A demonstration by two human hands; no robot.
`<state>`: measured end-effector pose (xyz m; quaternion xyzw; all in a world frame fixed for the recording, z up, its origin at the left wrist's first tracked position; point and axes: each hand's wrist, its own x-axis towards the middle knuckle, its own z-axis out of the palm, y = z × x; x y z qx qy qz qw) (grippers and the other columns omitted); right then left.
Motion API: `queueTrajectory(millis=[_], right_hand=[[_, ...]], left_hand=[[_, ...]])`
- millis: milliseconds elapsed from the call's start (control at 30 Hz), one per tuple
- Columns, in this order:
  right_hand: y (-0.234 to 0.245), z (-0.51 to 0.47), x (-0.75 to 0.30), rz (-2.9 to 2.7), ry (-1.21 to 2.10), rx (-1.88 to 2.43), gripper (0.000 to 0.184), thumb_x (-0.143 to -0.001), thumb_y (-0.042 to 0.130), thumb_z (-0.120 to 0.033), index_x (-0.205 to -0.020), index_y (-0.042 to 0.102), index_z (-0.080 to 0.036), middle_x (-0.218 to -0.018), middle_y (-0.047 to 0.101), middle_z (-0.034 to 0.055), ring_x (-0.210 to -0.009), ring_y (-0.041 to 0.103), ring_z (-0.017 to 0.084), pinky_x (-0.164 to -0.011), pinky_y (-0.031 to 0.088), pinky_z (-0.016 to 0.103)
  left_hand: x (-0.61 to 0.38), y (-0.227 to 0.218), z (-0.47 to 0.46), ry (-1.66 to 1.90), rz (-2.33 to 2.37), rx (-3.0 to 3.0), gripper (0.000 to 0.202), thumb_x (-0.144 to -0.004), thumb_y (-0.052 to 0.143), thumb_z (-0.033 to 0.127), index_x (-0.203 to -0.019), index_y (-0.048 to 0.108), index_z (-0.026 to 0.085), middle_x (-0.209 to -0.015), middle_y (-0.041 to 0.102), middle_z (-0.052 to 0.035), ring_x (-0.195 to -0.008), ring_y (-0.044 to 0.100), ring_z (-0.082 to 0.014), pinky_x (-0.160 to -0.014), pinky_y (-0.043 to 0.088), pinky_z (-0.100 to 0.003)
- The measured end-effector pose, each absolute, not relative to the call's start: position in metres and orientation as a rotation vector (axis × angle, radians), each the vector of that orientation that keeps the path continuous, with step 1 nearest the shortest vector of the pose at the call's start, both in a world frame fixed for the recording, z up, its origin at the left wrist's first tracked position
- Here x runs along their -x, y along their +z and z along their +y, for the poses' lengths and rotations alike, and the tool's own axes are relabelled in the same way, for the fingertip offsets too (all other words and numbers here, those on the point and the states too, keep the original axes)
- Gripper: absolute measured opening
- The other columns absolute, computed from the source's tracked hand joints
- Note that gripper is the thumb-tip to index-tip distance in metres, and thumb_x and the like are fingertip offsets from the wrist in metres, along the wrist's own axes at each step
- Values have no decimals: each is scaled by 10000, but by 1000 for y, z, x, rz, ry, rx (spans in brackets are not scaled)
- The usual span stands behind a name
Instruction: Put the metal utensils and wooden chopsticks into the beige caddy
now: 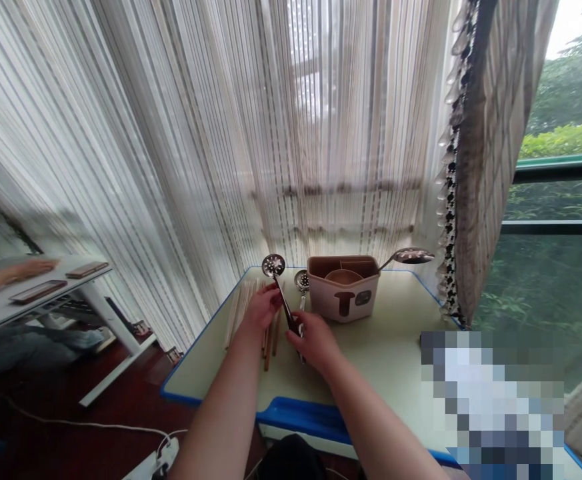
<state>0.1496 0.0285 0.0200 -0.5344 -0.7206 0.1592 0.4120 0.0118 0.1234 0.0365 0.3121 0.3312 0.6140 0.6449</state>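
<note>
Both my hands are on one slotted ladle (273, 266), a shiny metal one with a round holed bowl pointing away from me. My right hand (313, 339) is closed round the lower handle. Higher up, just below the bowl, the fingers of my left hand (265, 307) pinch the handle. A second slotted ladle (301, 280) lies on the table, partly hidden by my right hand. Beside it stands a white and brown utensil holder (341, 293) with compartments; another slotted spoon (413, 256) leans out of its right side. Chopsticks (239, 313), pale and brown, lie under and left of my left hand.
The pale table (395, 347) has a blue edge and a blue front recess (305, 415). A pixelated area covers its right front corner. At the far left, another person's hand (33, 268) rests at a separate table (88, 283). Striped curtains (221, 133) hang behind.
</note>
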Motion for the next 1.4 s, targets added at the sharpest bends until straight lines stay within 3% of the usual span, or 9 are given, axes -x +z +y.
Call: queueTrajectory(millis=[267,567,867,1400], right_hand=[[24,26,-148,-1802,316,1536,277,-751,536,-243,-1011,617,-191,-947,652,73,-840,584,190,-712,382,250],[29,24,-148,-1759,309,1534,260,-764,535,-224,-996,652,-202,-953,659,79,-870,587,205,-742,388,262],[27,26,-148,-1722,353,1501,269,-752,544,-253,-992,661,-221,-937,669,56,-841,598,195,-733,413,262],[28,24,-146,-1732,368,1467,280,-754,552,-251,-1011,659,-217,-916,671,58,-813,603,186,-730,426,256]], left_hand=[[-10,39,121,1468,688,-702,193,-640,593,-32,-769,588,111,-656,644,-20,-574,611,-108,-570,505,-217],[-9,45,115,1467,591,-742,183,-695,627,51,-855,581,127,-868,683,-93,-804,660,-184,-764,520,-321],[-8,50,111,1466,563,-762,204,-696,624,43,-876,579,127,-838,686,-69,-780,663,-165,-724,528,-274],[-7,52,108,1436,535,-790,165,-720,623,76,-880,647,109,-864,679,-62,-783,648,-130,-785,517,-258]])
